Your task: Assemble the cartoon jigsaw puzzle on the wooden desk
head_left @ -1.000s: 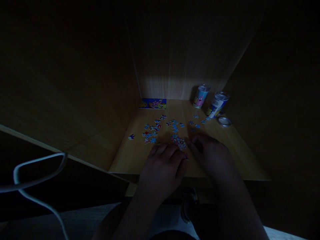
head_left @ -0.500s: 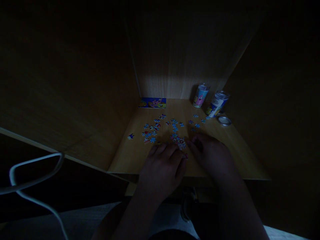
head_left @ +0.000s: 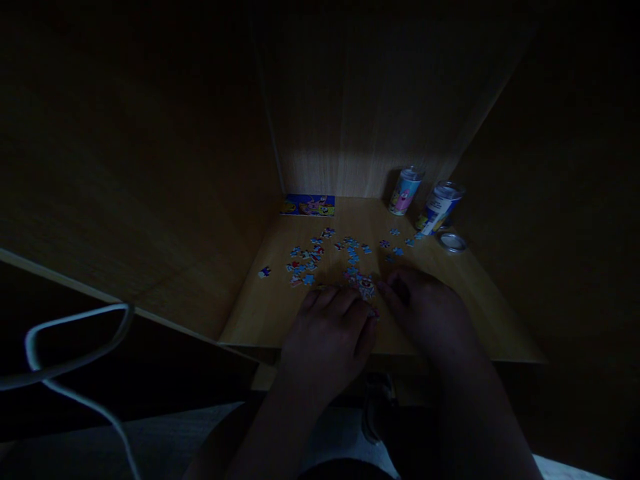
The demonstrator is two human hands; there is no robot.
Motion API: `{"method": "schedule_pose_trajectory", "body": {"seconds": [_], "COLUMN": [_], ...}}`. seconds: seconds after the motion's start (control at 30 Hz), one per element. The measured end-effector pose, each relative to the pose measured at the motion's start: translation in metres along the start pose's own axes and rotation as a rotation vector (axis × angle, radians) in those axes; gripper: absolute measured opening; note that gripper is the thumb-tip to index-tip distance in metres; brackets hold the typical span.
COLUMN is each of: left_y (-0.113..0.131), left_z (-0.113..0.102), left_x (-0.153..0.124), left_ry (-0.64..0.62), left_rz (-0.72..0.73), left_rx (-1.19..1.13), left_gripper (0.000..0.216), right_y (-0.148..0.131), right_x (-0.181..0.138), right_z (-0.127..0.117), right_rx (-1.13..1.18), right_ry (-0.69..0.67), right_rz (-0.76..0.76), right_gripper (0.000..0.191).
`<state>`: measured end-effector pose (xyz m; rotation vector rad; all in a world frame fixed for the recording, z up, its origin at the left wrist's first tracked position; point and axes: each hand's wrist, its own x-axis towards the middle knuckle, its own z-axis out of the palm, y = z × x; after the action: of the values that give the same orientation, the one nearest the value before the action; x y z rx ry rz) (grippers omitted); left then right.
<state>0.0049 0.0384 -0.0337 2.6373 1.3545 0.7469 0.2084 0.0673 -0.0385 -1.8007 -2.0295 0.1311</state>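
Colourful jigsaw puzzle pieces lie on the wooden surface in front of me. My left hand (head_left: 330,330) rests with curled fingers at the near side of a few joined pieces (head_left: 367,285). A small jigsaw puzzle piece (head_left: 374,312) shows at its index finger and thumb; its other fingertips are hidden. My right hand (head_left: 427,310) is closed in a pinch at the right edge of the joined pieces, and whatever is between its fingertips is too dark to make out. Loose pieces (head_left: 303,267) are scattered to the left, with others (head_left: 397,251) beyond my right hand.
Two printed cylindrical containers (head_left: 405,192) (head_left: 440,208) stand at the back right, with a round metal lid (head_left: 452,242) beside them. A blue picture strip (head_left: 308,205) lies against the back panel. Wooden panels enclose the sides; a white cable (head_left: 83,400) hangs at the left.
The whole view has shifted slightly, so things appear a little further right. Both hands keep nearly the same pose around the joined pieces.
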Motion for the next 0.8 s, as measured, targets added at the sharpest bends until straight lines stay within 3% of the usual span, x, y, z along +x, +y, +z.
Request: {"method": "schedule_pose_trajectory", "body": {"seconds": [0.8], "left_y": [0.0], "left_z": [-0.0019], "left_x": [0.0001], "left_ry": [-0.016], "left_rz": [-0.001], "left_rx": [0.012], "left_gripper": [0.011], "right_y": [-0.001], "right_x": [0.0011], "right_z": [-0.002], "right_rx": [0.019], "right_ry": [-0.023], "right_rz": [0.015], "right_gripper": [0.033]}}
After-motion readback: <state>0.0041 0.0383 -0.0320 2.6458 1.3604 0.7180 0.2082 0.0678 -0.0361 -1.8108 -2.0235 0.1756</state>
